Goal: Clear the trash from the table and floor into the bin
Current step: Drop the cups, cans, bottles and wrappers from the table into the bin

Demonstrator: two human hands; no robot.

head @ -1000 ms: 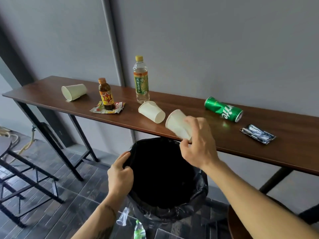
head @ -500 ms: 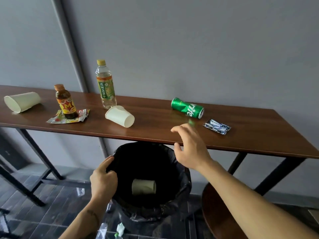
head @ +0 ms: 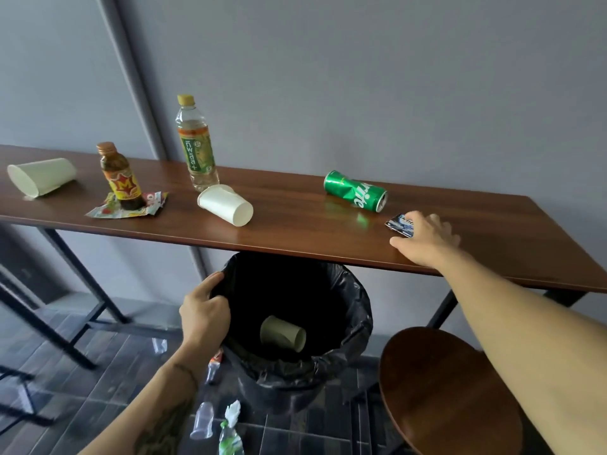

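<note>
Grey wall (head: 394, 77), dark plank floor (head: 108, 366), round stool (head: 443, 389).

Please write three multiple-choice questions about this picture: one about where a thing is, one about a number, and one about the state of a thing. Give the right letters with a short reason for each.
1. Where does the right hand rest?
A. on the blue wrapper at the right end of the table
B. on the tall bottle
C. inside the bin

2. How many paper cups lie on the table?
A. one
B. two
C. four

3. What is the state of the green can?
A. upright
B. on its side
C. held in a hand

Answers:
1. A: its fingers cover part of the wrapper, beside the can.
2. B: one cup lies at the far left, another near the middle; a third is in the bin, whose rim the left hand holds.
3. B: it lies flat on the tabletop, dented.
</note>
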